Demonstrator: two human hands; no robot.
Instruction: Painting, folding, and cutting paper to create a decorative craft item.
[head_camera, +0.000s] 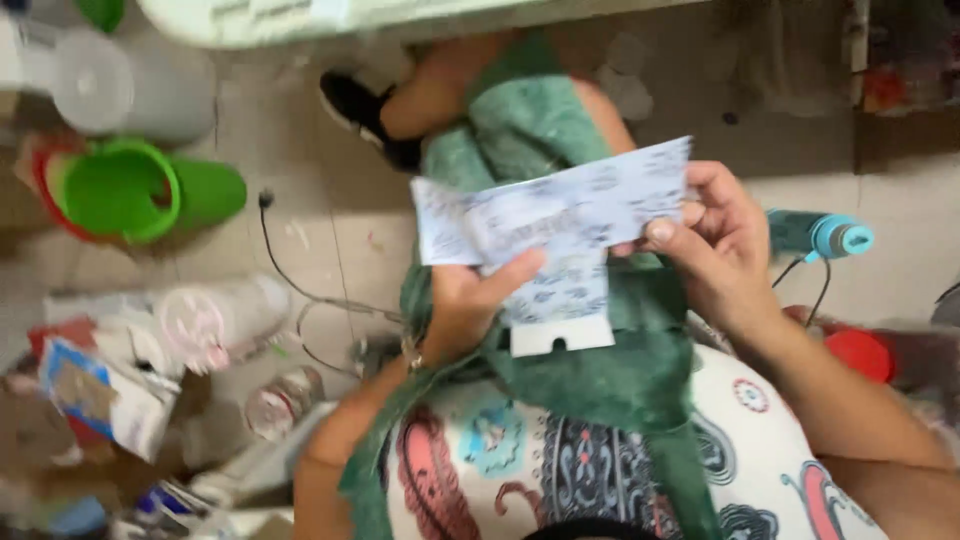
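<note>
A flattened pale blue and white printed cardboard pack (560, 235) is held up in front of me over my lap. My left hand (470, 300) grips its lower left part, thumb laid across the front. My right hand (715, 245) pinches its right end between thumb and fingers. A white tab with a notch hangs at the pack's bottom edge. Below it lie a green cloth (590, 370) across my legs and my patterned white garment (560, 460).
On the tiled floor at left stand a green bucket (120, 190), a translucent white container (100, 85), a clear plastic jar (215, 320), a bottle (280, 400) and boxes. A black cable (290, 280) runs across the floor. A teal bottle (820, 235) lies at right.
</note>
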